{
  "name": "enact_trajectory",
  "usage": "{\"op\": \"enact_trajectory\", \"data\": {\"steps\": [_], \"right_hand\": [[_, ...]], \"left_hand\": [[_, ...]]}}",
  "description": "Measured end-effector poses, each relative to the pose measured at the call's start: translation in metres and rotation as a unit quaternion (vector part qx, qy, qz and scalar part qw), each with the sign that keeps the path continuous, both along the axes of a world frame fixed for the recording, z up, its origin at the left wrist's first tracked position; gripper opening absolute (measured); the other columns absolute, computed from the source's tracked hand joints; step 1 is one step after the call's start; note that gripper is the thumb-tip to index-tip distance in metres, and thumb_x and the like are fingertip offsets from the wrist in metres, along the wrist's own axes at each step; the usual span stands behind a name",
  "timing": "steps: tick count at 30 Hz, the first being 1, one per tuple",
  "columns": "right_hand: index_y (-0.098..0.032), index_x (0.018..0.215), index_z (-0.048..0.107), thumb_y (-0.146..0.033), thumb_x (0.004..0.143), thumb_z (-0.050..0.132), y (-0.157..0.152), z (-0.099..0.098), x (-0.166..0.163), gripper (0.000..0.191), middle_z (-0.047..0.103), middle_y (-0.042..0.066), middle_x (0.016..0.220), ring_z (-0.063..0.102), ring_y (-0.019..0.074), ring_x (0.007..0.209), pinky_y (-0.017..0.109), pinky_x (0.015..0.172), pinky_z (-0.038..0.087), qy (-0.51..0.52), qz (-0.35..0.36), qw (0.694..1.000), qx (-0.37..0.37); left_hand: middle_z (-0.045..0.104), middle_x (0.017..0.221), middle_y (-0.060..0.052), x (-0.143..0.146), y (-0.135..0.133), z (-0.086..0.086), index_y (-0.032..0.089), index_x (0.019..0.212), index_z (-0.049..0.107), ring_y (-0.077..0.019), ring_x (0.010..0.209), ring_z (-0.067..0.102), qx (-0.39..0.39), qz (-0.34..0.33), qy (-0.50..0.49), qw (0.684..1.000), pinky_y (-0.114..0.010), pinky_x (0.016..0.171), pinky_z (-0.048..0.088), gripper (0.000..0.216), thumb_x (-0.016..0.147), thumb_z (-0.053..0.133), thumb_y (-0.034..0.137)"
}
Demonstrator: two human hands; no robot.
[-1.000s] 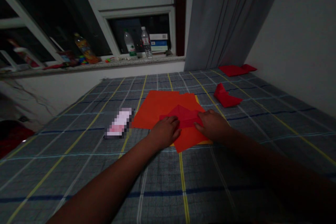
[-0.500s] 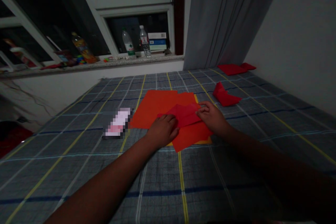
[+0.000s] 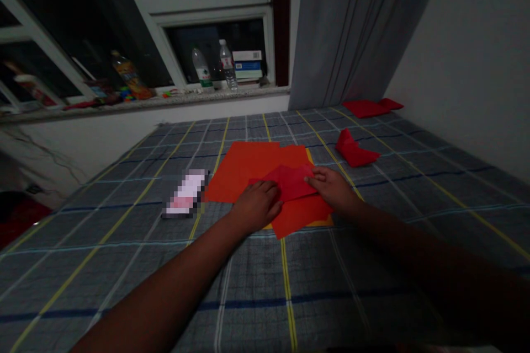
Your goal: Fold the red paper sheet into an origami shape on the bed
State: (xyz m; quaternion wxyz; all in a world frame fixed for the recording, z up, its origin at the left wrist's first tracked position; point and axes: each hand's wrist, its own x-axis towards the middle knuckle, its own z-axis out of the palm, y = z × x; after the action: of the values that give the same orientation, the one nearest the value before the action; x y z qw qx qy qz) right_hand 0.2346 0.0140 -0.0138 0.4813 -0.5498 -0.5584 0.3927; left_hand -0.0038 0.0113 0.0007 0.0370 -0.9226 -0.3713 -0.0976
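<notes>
A dark red folded paper (image 3: 292,182) lies on top of several orange-red sheets (image 3: 248,168) spread on a grey checked bedsheet (image 3: 248,287). My left hand (image 3: 256,205) rests on the paper's left end with its fingers curled down, pressing it. My right hand (image 3: 333,187) is at the paper's right edge, fingers bent and pinching or pressing that edge. A yellow sheet (image 3: 321,224) peeks out under the orange ones.
A blurred-out flat object (image 3: 185,194) lies left of the sheets. A folded red paper shape (image 3: 354,151) and more red paper (image 3: 370,106) lie at the far right. A grey curtain (image 3: 351,27) hangs behind. Bottles (image 3: 226,66) and books stand on the windowsill.
My right hand moved up along the red paper's right edge, then came back slightly left. The red paper's right flap now lies flatter. My left hand stayed in place.
</notes>
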Motion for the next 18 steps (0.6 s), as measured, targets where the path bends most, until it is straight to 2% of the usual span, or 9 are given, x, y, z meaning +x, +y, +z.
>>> {"op": "enact_trajectory", "data": {"steps": [8,18], "right_hand": [[-0.022,0.098,0.064,-0.034,0.084,0.06,-0.004,-0.0048,0.0009,0.018,0.069,0.002,0.084,0.064,0.0194,0.077,0.033,0.073,0.049,-0.172,-0.004,0.979,0.109],[-0.022,0.094,0.065,-0.031,0.085,0.059,-0.0048,-0.0015,0.001,0.014,0.066,0.002,0.08,0.06,0.0186,0.072,0.031,0.068,0.047,-0.218,-0.024,0.967,0.127]], "left_hand": [[0.061,0.13,-0.013,-0.0005,-0.0011,0.0008,0.016,0.126,0.06,-0.0278,0.12,0.055,-0.004,0.0,-0.005,1.0,-0.044,0.102,0.045,0.038,0.097,0.048,0.037],[0.058,0.133,-0.013,-0.0004,-0.0011,0.0006,0.018,0.125,0.061,-0.0289,0.122,0.053,0.013,-0.001,-0.014,1.0,-0.047,0.105,0.042,0.037,0.096,0.05,0.037]]}}
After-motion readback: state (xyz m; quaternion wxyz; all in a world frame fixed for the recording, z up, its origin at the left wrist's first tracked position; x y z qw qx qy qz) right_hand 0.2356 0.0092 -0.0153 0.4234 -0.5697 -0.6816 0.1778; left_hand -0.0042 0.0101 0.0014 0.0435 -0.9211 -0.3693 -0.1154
